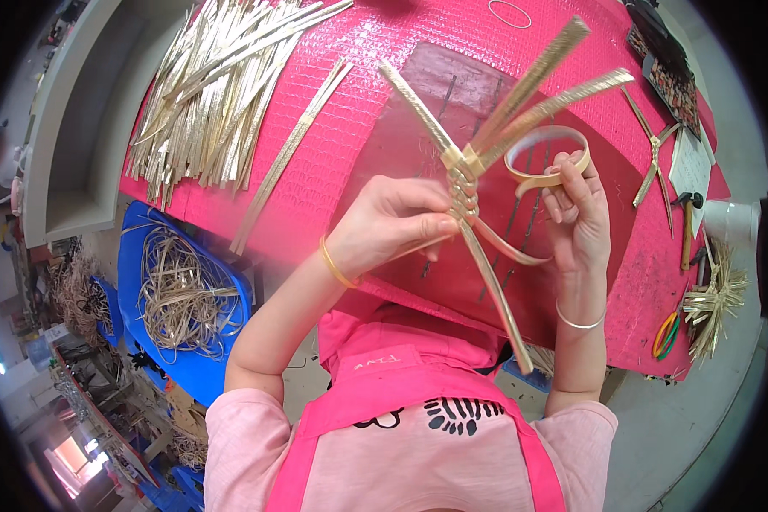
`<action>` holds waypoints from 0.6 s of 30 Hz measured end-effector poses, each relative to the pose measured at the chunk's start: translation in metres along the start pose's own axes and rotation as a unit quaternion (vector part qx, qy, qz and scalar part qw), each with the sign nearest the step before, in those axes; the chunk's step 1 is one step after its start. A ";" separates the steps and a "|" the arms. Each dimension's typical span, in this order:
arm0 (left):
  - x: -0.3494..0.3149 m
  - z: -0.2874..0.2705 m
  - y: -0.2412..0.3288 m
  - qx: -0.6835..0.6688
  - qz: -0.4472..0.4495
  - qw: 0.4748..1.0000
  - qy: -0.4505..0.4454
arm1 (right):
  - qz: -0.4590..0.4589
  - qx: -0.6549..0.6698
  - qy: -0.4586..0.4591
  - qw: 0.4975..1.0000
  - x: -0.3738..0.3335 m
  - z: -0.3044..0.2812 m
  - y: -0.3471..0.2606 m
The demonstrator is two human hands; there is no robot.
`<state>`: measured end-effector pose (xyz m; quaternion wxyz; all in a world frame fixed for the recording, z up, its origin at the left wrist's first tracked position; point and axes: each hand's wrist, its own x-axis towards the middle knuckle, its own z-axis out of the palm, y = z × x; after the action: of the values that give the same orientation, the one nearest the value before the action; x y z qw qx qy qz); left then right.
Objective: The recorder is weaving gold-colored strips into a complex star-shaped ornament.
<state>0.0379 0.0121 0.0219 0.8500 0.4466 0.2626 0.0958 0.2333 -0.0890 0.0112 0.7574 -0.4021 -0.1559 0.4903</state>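
My left hand (401, 218) is closed, its thumb and fingers pinching a short knotted braid (462, 192) of flat gold strips. From the braid's top, loose gold strip ends (529, 85) fan out up and to the right, and one points up-left. Another long strip (497, 299) hangs toward the apron, and a curved strip (512, 247) bends right beneath my right hand. My right hand (578, 200) is raised beside the braid with its fingers curled. They grip a pale tan coiled strip (561, 177), ring-shaped with a whitish inside; whether it is tape cannot be made out.
A large pile of gold strips (222, 94) lies on the pink table cover (367, 51) at far left. Below stands a blue bin (243, 294) of tangled strips. At right are a knotted strip piece (655, 149), a hammer (688, 226), scissors (666, 335) and a strip bundle (715, 299).
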 end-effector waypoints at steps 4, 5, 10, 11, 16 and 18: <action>0.004 0.002 -0.006 0.044 0.135 0.988 -0.055 | -0.011 0.036 -0.014 0.999 -0.010 0.020 0.006; 0.005 0.003 -0.007 0.058 0.150 0.986 -0.044 | -0.002 0.036 -0.035 0.999 -0.011 0.021 0.009; 0.008 0.008 -0.012 0.051 0.154 0.983 -0.084 | -0.039 0.009 0.006 0.999 -0.020 0.045 0.026; 0.008 0.008 -0.013 0.019 0.136 0.988 -0.073 | -0.031 0.011 -0.008 0.999 -0.022 0.042 0.027; 0.005 0.005 -0.010 0.000 0.127 0.991 -0.053 | -0.143 -0.100 -0.022 0.984 -0.025 0.051 0.037; -0.002 0.007 -0.005 -0.015 0.111 0.992 -0.058 | -0.217 -0.164 -0.030 0.962 -0.026 0.053 0.039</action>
<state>0.0397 0.0036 0.0220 0.8544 0.4653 0.1601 0.1669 0.1637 -0.0799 0.0187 0.7645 -0.4623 -0.3401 0.2935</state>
